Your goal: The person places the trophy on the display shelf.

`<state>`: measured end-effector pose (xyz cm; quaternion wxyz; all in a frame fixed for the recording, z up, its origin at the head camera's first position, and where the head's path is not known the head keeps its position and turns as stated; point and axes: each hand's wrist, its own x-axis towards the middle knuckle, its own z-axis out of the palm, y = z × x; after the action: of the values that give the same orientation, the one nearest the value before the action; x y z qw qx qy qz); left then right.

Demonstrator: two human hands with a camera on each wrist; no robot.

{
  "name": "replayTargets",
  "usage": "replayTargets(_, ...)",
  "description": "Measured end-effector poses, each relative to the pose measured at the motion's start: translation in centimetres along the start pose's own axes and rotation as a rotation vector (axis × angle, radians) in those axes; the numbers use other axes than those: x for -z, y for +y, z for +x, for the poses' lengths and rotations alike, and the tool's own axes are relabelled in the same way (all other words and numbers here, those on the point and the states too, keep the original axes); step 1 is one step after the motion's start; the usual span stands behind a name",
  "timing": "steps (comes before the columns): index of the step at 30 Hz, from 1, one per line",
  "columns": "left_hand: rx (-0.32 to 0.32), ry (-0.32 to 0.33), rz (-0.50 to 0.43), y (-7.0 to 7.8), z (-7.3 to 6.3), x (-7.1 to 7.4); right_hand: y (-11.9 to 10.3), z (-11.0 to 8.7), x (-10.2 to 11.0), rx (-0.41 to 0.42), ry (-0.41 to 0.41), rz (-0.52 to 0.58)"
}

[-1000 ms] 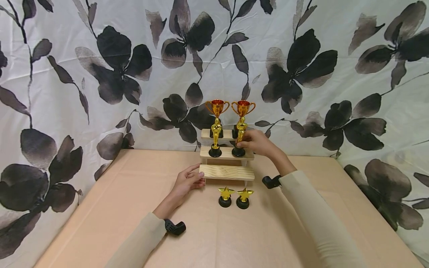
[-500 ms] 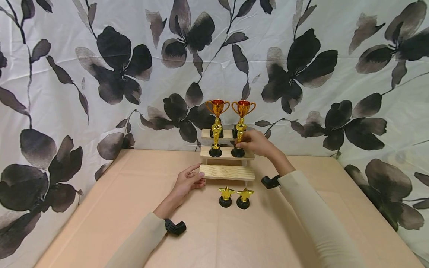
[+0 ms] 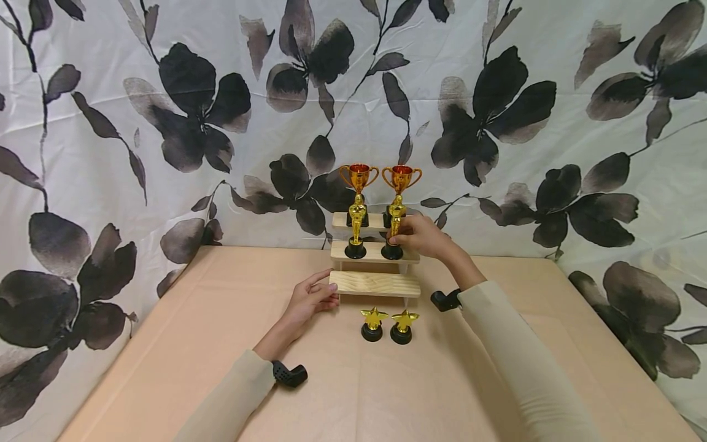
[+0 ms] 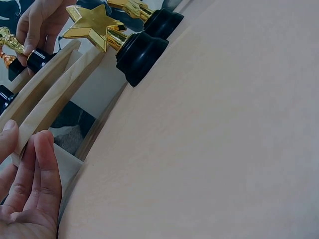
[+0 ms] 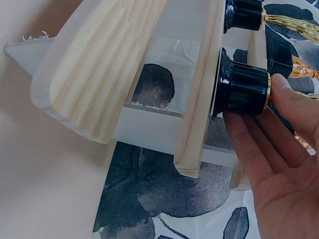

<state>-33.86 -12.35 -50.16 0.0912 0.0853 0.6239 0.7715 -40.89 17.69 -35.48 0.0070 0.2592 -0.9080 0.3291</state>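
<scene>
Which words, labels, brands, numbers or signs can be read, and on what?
There are none: no readable text shows on the star trophies, figurine trophies, cup trophies, wooden stand or black wrist devices. The backdrop cloth carries only printed flowers and leaves.

Facing me is a white cloth (image 3: 353,129) that fills the whole background and runs along both sides of my table (image 3: 353,387), printed with large black and grey flowers (image 3: 480,116), thin dark stems and smoky leaves (image 3: 395,98), its fabric faintly creased and wrinkled in places. The table before me has a smooth, pale peach top whose straight far edge meets the hanging cloth, with a faint line running toward me near its middle. The light I see by is soft, leaving a blurred shadow (image 3: 464,350) on the tabletop to my right.
</scene>
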Motion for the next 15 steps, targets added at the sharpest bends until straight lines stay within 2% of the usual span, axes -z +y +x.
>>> replayTargets(15, 0.002, 0.003, -0.001, 0.39, -0.20, -0.14, -0.14, -0.10, -0.01, -0.033, 0.003, 0.011)
